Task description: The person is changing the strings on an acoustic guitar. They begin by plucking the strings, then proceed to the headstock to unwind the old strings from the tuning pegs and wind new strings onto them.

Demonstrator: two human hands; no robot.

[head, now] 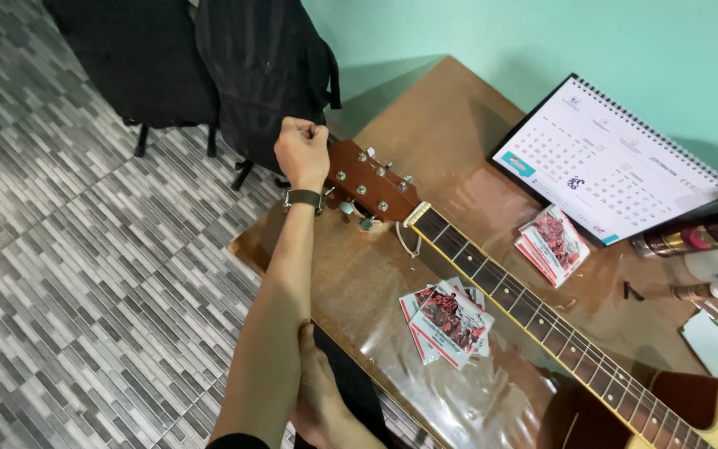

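Up at the far end of the guitar, the left hand (301,151) is curled into a fist at the tip of the headstock (369,189), fingers pressed together as if pinched on something small there, though I cannot tell what. A dark watch (302,198) sits on that wrist. The right hand (319,399) rests low by the near edge of the worktop (425,116), touching the left forearm; whether its fingers are apart or together is hidden from me. The guitar lies flat across the brown worktop, its neck (533,308) running diagonally toward the body (708,416) at lower right. Small red-printed packets (450,323) lie just beside the neck on the near side, more packets (553,243) on the far side. Beyond those leans a spiral-bound calendar (612,158). A black backpack (259,75) sits behind the headstock.
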